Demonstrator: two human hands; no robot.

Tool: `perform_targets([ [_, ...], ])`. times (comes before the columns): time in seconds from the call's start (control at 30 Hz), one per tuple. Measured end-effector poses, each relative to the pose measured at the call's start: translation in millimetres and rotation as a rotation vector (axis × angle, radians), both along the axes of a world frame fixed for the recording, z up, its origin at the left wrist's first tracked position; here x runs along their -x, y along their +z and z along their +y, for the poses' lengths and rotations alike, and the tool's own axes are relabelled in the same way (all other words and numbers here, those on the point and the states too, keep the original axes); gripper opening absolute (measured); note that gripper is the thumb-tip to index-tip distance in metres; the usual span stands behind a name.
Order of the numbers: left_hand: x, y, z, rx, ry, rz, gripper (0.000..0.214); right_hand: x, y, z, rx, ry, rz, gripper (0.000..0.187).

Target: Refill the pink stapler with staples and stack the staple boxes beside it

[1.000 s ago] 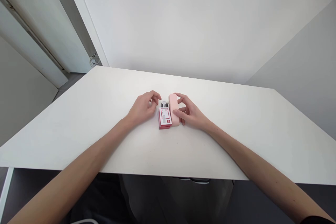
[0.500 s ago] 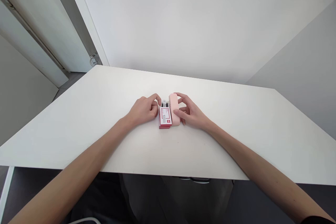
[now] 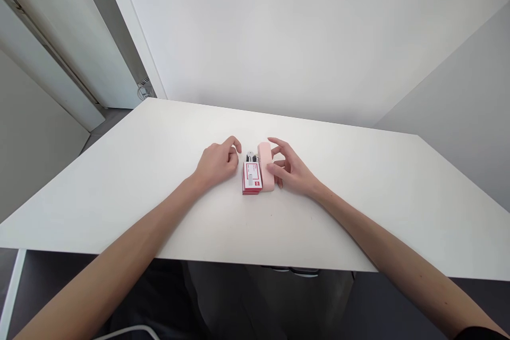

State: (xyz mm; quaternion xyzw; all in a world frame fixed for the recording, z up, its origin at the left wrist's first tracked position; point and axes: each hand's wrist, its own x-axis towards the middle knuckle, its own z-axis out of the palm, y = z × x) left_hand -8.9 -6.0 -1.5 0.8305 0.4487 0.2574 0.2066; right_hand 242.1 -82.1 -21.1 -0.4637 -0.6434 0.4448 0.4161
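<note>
A pink oblong case (image 3: 266, 180) lies on the white table, its long side against a small stack of red and white boxes (image 3: 252, 176). Just beyond the boxes is a small item with a round white top and black sides (image 3: 251, 156), whose kind I cannot make out. My right hand (image 3: 292, 170) is at the case's right side, thumb resting on its edge and index finger raised apart from it. To the left of the boxes, my left hand (image 3: 219, 162) rests on the table with loosely curled fingers, apart from the boxes and holding nothing.
The white table (image 3: 119, 186) runs back to a white wall (image 3: 279, 37). Its front edge is close to my lap. At the far left are a doorway panel (image 3: 67, 26) and a cable with a plug (image 3: 144, 91) near the floor.
My left hand has drawn back leftward from the boxes. My right index finger has lifted away from the pink case. The case and boxes lie as before.
</note>
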Motion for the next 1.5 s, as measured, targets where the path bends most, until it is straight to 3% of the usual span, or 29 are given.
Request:
perform_targets([
  [0.13,1.5,0.3,4.5,0.004,0.164,-0.088,0.022,3.7,6.4,0.7,-0.167,-0.221,-0.04,0.055],
  [0.27,4.4,-1.1,9.6,0.055,0.234,-0.167,0.023,21.5,33.8,-5.0,-0.421,-0.433,-0.128,0.025],
  [0.33,5.3,-1.5,11.3,0.063,0.256,-0.188,0.025,36.8,50.8,-8.8,-0.507,-0.377,-0.233,0.02],
  [0.47,7.9,1.0,13.0,0.09,0.305,-0.282,0.025,72.1,66.8,-10.1,-0.546,-0.087,-0.65,0.029],
  [0.57,12.2,4.3,14.6,0.109,0.354,-0.371,0.023,95.6,53.2,-4.3,-0.467,0.069,-0.989,0.044],
  [0.7,17.3,5.7,16.8,0.112,0.395,-0.401,0.023,116.9,18.1,8.0,-0.426,0.117,-1.257,0.047],
  [0.83,18.5,4.1,17.6,0.111,0.386,-0.374,0.02,120.9,-8.1,21.0,-0.382,0.141,-1.429,0.048],
  [0.97,19.0,1.5,18.7,0.125,0.377,-0.36,0.018,103.5,-22.1,27.7,-0.376,0.122,-1.391,0.053],
  [1.1,19.9,-0.8,20.0,0.132,0.372,-0.348,0.018,68.0,-25.6,26.0,-0.352,0.074,-1.337,0.057],
  [1.4,20.0,0.7,18.6,0.138,0.367,-0.328,0.018,-50.2,-1.9,4.3,-0.232,0.02,-1.458,0.061],
  [1.5,19.8,2.3,17.7,0.142,0.364,-0.324,0.018,-90.8,4.1,-5.0,-0.198,0.006,-1.588,0.064],
])
